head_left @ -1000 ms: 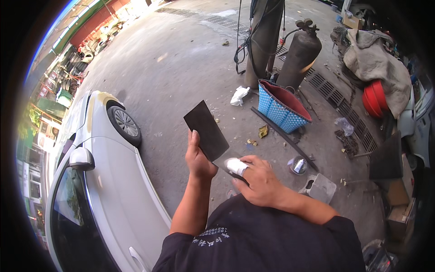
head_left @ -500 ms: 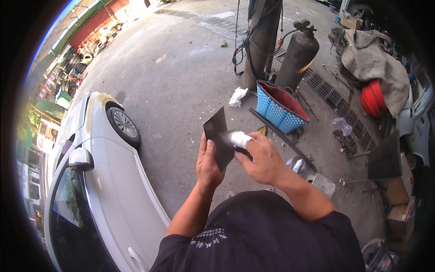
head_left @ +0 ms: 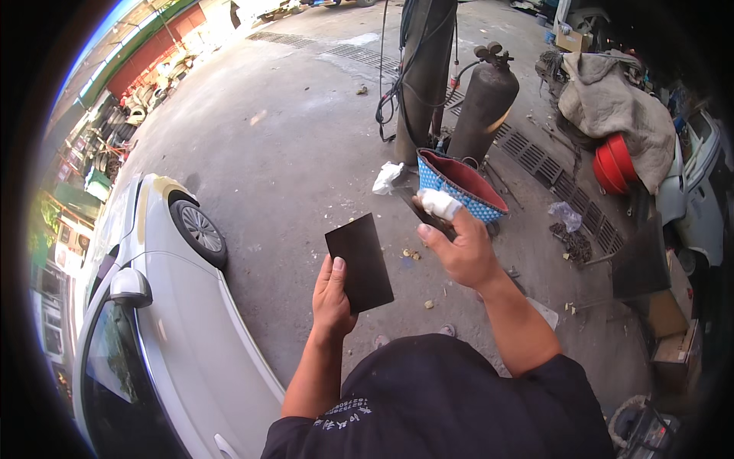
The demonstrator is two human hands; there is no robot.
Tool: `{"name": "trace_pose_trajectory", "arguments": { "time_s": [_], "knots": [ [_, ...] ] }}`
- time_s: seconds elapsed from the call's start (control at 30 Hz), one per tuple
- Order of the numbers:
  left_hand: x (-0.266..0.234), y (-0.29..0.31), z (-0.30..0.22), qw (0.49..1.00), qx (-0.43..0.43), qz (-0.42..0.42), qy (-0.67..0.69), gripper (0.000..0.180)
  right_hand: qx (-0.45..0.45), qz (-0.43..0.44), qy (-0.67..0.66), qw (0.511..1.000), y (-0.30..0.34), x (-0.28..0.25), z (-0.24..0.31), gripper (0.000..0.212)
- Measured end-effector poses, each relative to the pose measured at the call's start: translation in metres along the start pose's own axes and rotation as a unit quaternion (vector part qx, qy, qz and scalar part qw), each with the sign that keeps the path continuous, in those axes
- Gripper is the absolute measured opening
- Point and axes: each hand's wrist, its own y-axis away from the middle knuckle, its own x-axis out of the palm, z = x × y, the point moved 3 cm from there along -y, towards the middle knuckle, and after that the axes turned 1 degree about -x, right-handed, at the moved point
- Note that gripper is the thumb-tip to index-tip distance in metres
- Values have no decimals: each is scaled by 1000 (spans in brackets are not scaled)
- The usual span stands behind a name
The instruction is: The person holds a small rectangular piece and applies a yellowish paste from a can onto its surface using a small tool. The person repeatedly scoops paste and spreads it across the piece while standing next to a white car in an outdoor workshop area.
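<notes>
My left hand [head_left: 332, 302] grips a thin dark rectangular plate [head_left: 364, 262] by its left and lower edge, thumb on its face. The plate is tilted, and its surface looks bare. To the right and farther out, my right hand [head_left: 468, 249] is closed round a dark flat scraper [head_left: 437, 222], mostly hidden by my fingers. A white wrapping [head_left: 440, 203] covers the index finger of that hand. Scraper and plate are apart. Beyond my right hand stands a blue woven bag [head_left: 482, 208] with a reddish lining.
A pale car [head_left: 187, 321] with a yellowish patch near its front wheel stands at the left. Ahead rise a dark post [head_left: 420, 84] with cables and a gas cylinder [head_left: 483, 107]. A floor grate [head_left: 527, 157], a red reel-like object [head_left: 615, 164] and a draped cloth [head_left: 612, 99] lie right.
My right hand has moved away from the plate, up and to the right, with the scraper. The plate has dropped slightly and turned its broad face into view. The whole view has shifted a little.
</notes>
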Motion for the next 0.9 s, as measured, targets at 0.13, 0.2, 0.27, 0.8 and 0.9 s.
{"name": "trace_pose_trajectory", "arguments": {
  "time_s": [0.13,0.2,0.27,0.8,0.9],
  "knots": [
    [-18,-5,-9,992,-58,-116,-11,26,212,69,-304,926,35,-3,-25,54],
    [-21,-6,-7,992,-60,-110,-17,26,236,105,-431,865,44,-3,-33,58],
    [-20,-6,-2,992,-80,-93,-9,27,234,91,-470,846,52,-3,-38,58],
    [-11,-12,2,992,44,2,-119,34,193,6,-256,947,65,7,-48,60],
    [-14,-12,6,956,49,10,-288,26,207,12,-189,960,55,23,-39,57]
  ]
}}
